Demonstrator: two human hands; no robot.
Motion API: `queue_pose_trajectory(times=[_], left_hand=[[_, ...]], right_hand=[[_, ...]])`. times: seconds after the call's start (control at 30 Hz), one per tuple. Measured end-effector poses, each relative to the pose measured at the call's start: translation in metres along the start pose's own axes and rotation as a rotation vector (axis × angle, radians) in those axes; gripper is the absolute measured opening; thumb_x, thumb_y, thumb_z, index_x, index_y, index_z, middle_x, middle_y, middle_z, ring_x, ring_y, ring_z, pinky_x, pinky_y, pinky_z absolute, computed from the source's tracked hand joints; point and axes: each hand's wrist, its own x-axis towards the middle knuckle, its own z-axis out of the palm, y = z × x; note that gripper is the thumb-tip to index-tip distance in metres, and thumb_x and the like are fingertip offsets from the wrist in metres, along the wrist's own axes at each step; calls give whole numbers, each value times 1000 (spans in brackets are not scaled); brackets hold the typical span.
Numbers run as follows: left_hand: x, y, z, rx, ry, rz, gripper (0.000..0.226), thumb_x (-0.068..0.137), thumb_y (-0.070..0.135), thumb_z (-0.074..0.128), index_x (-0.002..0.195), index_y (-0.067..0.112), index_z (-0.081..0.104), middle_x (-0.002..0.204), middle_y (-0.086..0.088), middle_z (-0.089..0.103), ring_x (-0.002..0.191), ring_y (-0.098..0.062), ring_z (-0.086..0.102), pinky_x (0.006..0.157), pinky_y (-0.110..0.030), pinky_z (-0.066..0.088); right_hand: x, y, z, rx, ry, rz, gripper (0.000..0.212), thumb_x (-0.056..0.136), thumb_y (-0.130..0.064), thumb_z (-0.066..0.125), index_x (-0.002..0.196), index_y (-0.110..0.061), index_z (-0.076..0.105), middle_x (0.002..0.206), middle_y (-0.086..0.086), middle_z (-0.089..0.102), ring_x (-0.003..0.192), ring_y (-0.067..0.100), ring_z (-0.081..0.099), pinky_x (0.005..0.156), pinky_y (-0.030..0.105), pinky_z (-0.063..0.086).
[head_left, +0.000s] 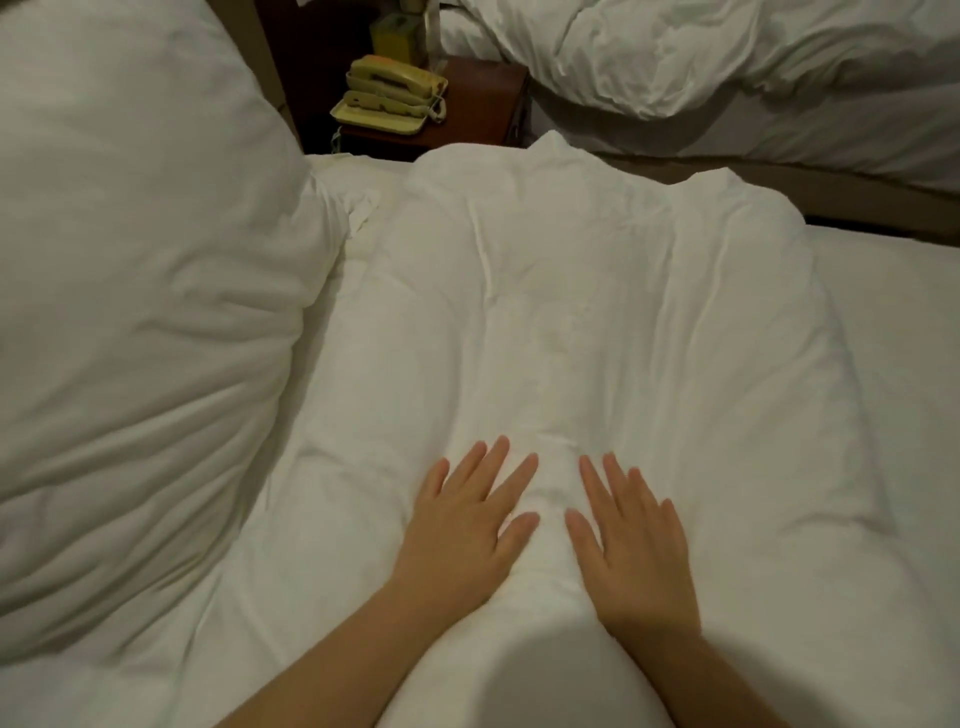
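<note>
A: Which step rn?
B: Smoothing, imo. Left hand (467, 530) & right hand (631, 540) lie flat, side by side, on the near end of the white duvet (571, 312). Fingers (511, 480) are straight & spread, released, grasping nothing, just pressing the cloth.
A: Where's the duvet?
B: On the bed (893, 338), running lengthwise away from the person, far edge near the nightstand (478, 98) w/ the phone (389, 96). Bare sheet shows to its right. A big puffy white bundle (130, 312) touches it on the left. Pillow or more bedding, can't tell.
A: How far along?
B: Early-ish, prob. Creases run across the middle & far part, and the far edge is lumpy.
A: What does the next move need?
B: Flat palms, light pressure, a sweep fwd & outward so creases go to the sides, not bunch in the middle. The far end is a long reach, so lean in or grip an edge & tug. Watch the bundle, it crowds the left side.
A: Other bed?
B: Rumpled bedding (727, 62) top right, well apart, not part of this.
</note>
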Motion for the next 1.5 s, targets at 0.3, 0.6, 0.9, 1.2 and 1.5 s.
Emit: queue_pose_trajectory(times=[0.3, 0.6, 0.9, 1.2, 1.5], left_hand=[[14, -12, 19, 136, 0, -30, 64, 91, 57, 12, 147, 33, 30, 154, -1, 29, 141, -23, 31, 112, -47, 22], [-77, -4, 20, 216, -74, -102, 61, 99, 54, 7, 141, 29, 43, 146, -3, 44, 130, -25, 47, 107, -42, 22], [-137, 10, 2, 229, -251, -103, 59, 100, 49, 9, 134, 24, 51, 135, -3, 56, 117, -22, 59, 101, -44, 37], [-34, -23, -73, 478, -70, 358, 53, 91, 53, 35, 138, 31, 45, 141, -4, 50, 124, -24, 54, 94, -48, 46], [89, -59, -53, 597, -135, 929, 49, 99, 40, 15, 141, 36, 40, 148, -1, 41, 136, -20, 36, 113, -44, 9]], right_hand=[[20, 2, 17, -256, -29, 10, 69, 87, -58, -12, 151, -32, -10, 161, -5, -10, 148, 18, -5, 118, 43, -1], [-78, -4, 27, -251, -57, -25, 69, 98, -51, -1, 141, -26, 47, 146, -1, 46, 131, 22, 48, 106, 45, 33], [-132, 5, 14, -287, -200, -83, 67, 99, -47, 6, 127, -22, 62, 132, -1, 59, 117, 21, 60, 102, 41, 26], [-14, 24, -93, -550, -135, -565, 62, 93, -57, 34, 149, -33, 25, 157, -6, 19, 144, 15, 23, 115, 40, 5], [93, 56, -75, -627, -147, -972, 64, 93, -63, 25, 148, -31, 32, 154, -3, 32, 142, 14, 23, 113, 49, 8]])
